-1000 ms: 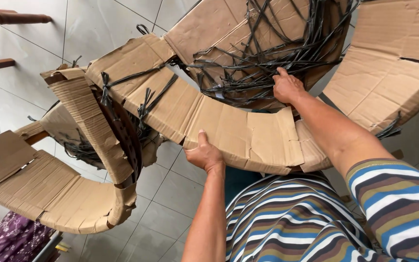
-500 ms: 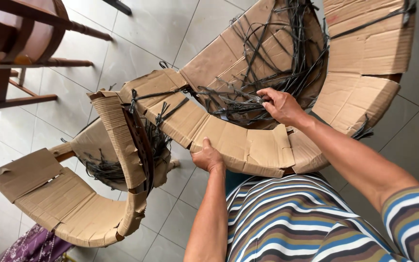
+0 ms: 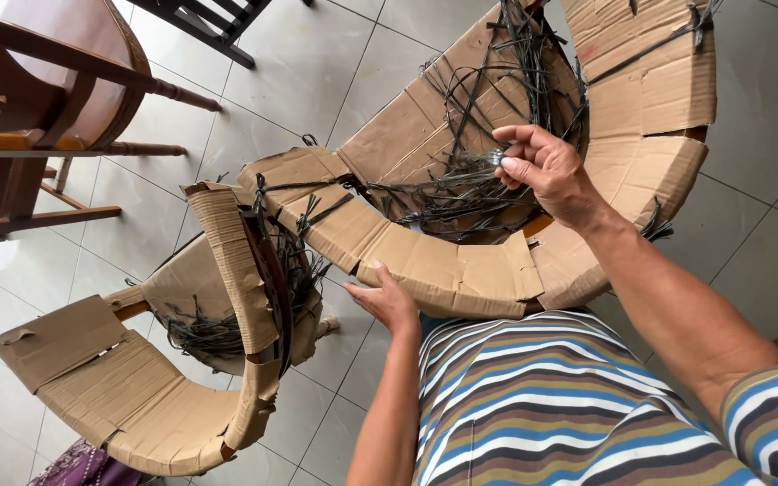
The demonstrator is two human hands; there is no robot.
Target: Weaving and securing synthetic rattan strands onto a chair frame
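A curved piece of furniture wrapped in brown cardboard (image 3: 434, 261) and bound with black plastic strapping (image 3: 461, 180) leans in front of me. My left hand (image 3: 387, 301) presses against the lower edge of the curved cardboard band, fingers together. My right hand (image 3: 542, 166) is raised over the tangle of black straps in the middle, fingers pinched on a thin strap end. A second cardboard-wrapped curved piece (image 3: 164, 360) lies at lower left, also tied with black straps.
Dark wooden chairs (image 3: 38, 108) stand at upper left on the pale tiled floor (image 3: 317, 72). A purple patterned cloth (image 3: 83, 463) shows at the bottom left edge. My striped shirt (image 3: 542, 405) fills the lower right.
My right hand has lifted off the cardboard rim and moved up onto the black straps, pinching one. The view has tilted, bringing the chairs in. My left hand stays on the band.
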